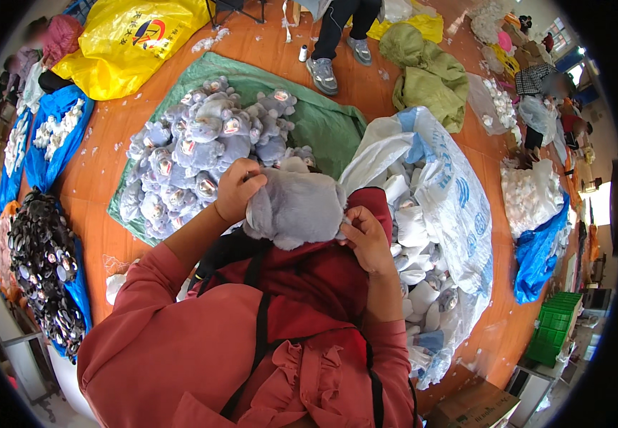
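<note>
Hidden: the underside of the gray plush (296,210) and some fingertips behind it; whether it is stuffed is hard to tell.
Cut off: a person's legs (336,36) at the top; a cardboard box (474,405) at the bottom.
Left hand: the left hand (240,191) grips the plush's left edge, fingers bent.
Right hand: the right hand (366,239) pinches its right edge, thumb against finger.
Plush: held between both hands, above the lap; soft, short-piled, rounded.
Sack: crinkled white-and-blue plastic sack (459,203), mouth open, full of white and gray soft pieces (417,250).
Sheet: green sheet (334,125) under heaped gray toys (195,146).
Floor: orange-brown floor (113,192), white fluff scattered.
</note>
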{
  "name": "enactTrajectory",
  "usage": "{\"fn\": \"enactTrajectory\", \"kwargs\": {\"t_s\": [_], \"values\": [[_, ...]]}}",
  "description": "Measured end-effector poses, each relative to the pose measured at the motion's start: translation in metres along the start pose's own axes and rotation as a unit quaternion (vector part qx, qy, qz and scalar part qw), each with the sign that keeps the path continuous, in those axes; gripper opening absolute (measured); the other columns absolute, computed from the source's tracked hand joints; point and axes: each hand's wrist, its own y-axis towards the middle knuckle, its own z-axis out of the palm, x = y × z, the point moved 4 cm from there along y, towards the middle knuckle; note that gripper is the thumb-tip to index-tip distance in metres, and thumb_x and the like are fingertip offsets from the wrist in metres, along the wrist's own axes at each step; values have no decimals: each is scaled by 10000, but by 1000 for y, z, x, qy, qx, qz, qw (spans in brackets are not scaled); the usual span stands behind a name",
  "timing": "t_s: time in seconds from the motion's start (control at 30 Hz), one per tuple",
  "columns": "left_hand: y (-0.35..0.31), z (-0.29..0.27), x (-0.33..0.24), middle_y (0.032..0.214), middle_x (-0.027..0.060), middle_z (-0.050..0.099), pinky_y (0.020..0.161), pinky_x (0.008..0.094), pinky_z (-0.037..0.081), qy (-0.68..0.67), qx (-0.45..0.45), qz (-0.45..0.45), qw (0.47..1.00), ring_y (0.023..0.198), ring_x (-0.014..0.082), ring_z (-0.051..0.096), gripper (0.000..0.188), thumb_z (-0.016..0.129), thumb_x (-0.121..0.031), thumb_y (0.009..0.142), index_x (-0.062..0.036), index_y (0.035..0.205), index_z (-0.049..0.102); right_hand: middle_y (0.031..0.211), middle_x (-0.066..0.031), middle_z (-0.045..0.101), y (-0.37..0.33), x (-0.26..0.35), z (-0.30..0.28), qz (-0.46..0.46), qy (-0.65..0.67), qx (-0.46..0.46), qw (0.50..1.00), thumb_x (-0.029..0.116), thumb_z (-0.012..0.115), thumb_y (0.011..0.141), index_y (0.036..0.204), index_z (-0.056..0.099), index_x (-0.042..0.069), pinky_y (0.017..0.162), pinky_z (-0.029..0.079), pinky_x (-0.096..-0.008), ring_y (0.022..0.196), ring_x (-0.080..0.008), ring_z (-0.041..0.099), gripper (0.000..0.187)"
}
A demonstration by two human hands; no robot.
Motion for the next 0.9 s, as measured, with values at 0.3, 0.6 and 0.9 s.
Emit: {"fn": "enactTrajectory", "kwargs": {"t_s": [0.3, 0.6, 0.9], "values": [[-6, 8, 0, 958, 122, 550, 620, 353, 499, -52, 4, 11, 999, 774, 282, 591, 251, 685, -60, 716, -79, 950, 596, 948, 21, 541, 2, 14, -6, -89, -162, -46, 982, 145, 616, 957, 1080, 538, 53, 728, 433, -206, 815, -58, 506, 172], [-2, 7, -4, 1022, 141, 572, 659, 383, 533, -50, 36, 69, 996, 826, 320, 622, 269, 670, -70, 730, -82, 983, 578, 740, 31, 465, 20, 15, 12, -102, -260, -89, 956, 306, 598, 992, 918, 519, 44, 613, 377, -240, 699, -60, 422, 283], [7, 2, 0, 924, 90, 668, 608, 367, 530, -24, 95, 29, 995, 737, 277, 649, 397, 642, -125, 758, -112, 1155, 634, 713, 77, 366, 13, 0, 19, -85, -190, 33, 978, 322, 588, 999, 739, 442, 91, 568, 305, -236, 671, -37, 328, 377]]}}
